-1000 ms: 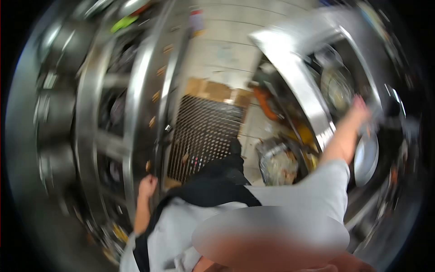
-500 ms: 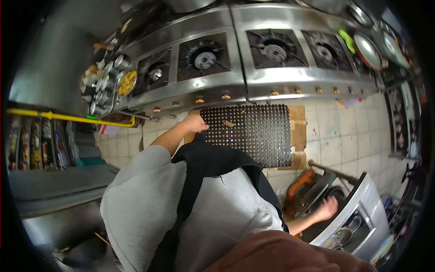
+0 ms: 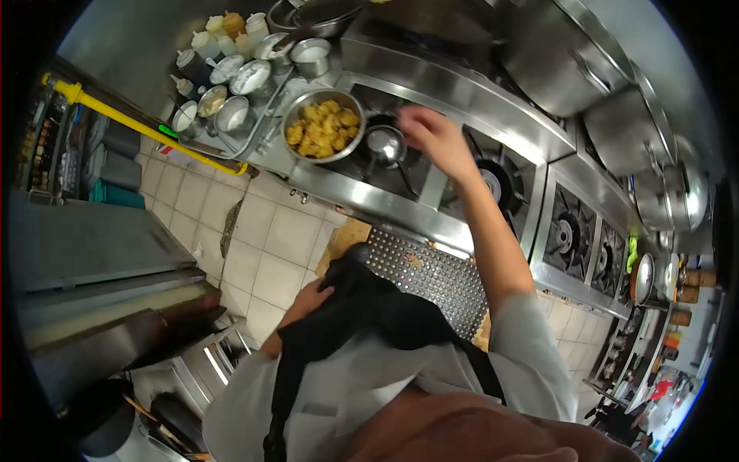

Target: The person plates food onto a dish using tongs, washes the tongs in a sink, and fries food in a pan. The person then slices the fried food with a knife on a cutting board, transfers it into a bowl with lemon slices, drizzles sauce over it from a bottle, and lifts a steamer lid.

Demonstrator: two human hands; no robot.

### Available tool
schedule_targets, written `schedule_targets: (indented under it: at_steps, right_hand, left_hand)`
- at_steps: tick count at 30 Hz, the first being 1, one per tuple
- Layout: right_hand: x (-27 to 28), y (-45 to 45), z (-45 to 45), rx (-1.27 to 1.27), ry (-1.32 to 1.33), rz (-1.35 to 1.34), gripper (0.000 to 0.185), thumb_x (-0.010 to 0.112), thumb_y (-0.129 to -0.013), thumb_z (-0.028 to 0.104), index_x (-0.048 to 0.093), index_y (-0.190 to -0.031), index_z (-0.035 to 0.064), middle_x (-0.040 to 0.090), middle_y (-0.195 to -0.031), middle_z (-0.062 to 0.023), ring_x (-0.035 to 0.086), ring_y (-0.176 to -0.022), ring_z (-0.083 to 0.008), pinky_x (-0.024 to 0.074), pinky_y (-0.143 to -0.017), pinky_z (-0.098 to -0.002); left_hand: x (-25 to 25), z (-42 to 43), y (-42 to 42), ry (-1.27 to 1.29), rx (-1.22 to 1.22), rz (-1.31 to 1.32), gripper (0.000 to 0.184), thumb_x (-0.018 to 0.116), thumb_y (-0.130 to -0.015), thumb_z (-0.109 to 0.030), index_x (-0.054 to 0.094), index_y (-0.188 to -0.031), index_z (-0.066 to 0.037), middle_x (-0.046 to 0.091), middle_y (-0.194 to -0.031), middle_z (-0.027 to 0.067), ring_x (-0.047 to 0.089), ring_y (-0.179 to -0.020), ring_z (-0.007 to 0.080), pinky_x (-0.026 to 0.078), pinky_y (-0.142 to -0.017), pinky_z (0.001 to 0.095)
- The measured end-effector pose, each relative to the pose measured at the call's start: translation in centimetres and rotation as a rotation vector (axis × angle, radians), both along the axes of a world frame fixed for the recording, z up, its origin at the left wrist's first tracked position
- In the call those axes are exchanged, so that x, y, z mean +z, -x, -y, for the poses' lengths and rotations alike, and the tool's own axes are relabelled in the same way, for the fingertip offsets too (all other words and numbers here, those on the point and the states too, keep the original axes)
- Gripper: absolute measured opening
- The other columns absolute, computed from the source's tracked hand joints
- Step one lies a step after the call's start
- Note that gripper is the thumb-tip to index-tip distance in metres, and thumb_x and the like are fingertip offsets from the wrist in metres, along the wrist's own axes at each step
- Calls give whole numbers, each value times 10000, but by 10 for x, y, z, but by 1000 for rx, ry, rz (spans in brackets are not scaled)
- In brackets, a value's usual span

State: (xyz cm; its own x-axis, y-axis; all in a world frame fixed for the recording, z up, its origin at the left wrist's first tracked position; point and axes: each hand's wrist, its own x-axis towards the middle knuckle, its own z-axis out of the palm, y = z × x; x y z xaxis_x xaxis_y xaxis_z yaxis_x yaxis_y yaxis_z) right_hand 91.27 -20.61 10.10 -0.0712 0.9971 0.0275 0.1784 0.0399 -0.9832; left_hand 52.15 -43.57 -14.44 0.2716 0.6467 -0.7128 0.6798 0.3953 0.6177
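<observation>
Though neither hand's grip is clear, the right hand is nearer the metal bowl, leftward at the stove's left edge.

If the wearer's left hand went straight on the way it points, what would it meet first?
Most likely the black cloth draped over the wearer's leg: the left hand appears right at its edge, though depth leaves actual touching unclear.

Round steel bowl, upright, heaped with golden, lumpy food, at the stove's left end beside 1 shiny-centred burner.
</observation>
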Motion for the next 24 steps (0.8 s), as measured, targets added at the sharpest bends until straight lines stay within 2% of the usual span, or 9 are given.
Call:
schedule_targets:
  at_steps: [2,6,7,8,9,11,17,20,24]
  right_hand:
    - [-4,75,-120,102,162,-149,339,656,-1001,276,661,-1234,30,704,-1074,-47,705,-895,-156,574,-791,-286]
    - [-48,192,-303,-140,315,-302,533,691,-949,385,552,-1318,26,614,-1223,-168,701,-937,-280,586,-759,-456]
    - [-42,217,-320,-233,349,-491,556,679,-959,416,526,-1324,27,600,-1242,-193,692,-938,-335,588,-757,-477]
    - [-54,227,-353,-82,436,-745,578,662,-970,441,495,-1341,31,593,-1238,-216,686,-916,-388,592,-739,-497]
    - [-58,244,-368,-58,390,-980,461,618,-1002,397,512,-1275,40,598,-1184,-230,671,-826,-401,576,-662,-494]
    - [-68,264,-394,-107,475,-1049,264,585,-1015,285,562,-1110,40,640,-998,-205,652,-717,-329,531,-572,-455]
    - [-9,211,-334,-51,420,-595,104,604,-965,144,576,-938,48,622,-710,-69,558,-499,-162,377,-426,-302]
    - [67,158,-267,-137,283,-344,116,631,-944,134,571,-976,40,631,-733,-60,541,-464,-151,365,-402,-295]
    - [107,71,-230,-239,83,-106,182,620,-930,122,543,-1055,15,621,-731,-69,541,-462,-146,380,-396,-297]
  left_hand:
    - [-10,9,43,-29,18,-138,583,633,-940,-507,640,-1291,-42,715,-1150,218,675,-1104,382,513,-949,437]
    - [-56,35,105,67,191,-255,579,634,-929,-496,668,-1261,-23,734,-1069,229,702,-1047,374,543,-916,439]
    - [-72,42,118,79,240,-262,561,652,-913,-462,671,-1255,-18,734,-1089,232,700,-1066,380,545,-921,438]
    - [-94,56,121,63,286,-326,559,664,-900,-449,673,-1243,-8,736,-1102,229,698,-1088,377,544,-916,445]
    - [-98,60,125,47,299,-321,565,664,-893,-452,673,-1235,-2,739,-1095,222,706,-1062,370,543,-912,445]
    - [-130,71,135,74,367,-290,508,645,-906,-430,705,-1163,4,741,-1059,233,716,-1018,365,548,-888,443]
    - [-104,25,137,128,358,-249,473,642,-912,-410,720,-1119,9,743,-1034,235,721,-990,364,551,-872,437]
    - [-76,-14,135,129,311,-258,458,640,-915,-400,727,-1097,11,745,-1021,235,723,-976,364,553,-864,434]
    - [-60,-63,136,-28,319,-190,416,640,-922,-367,742,-1055,14,748,-991,236,728,-944,358,557,-842,427]
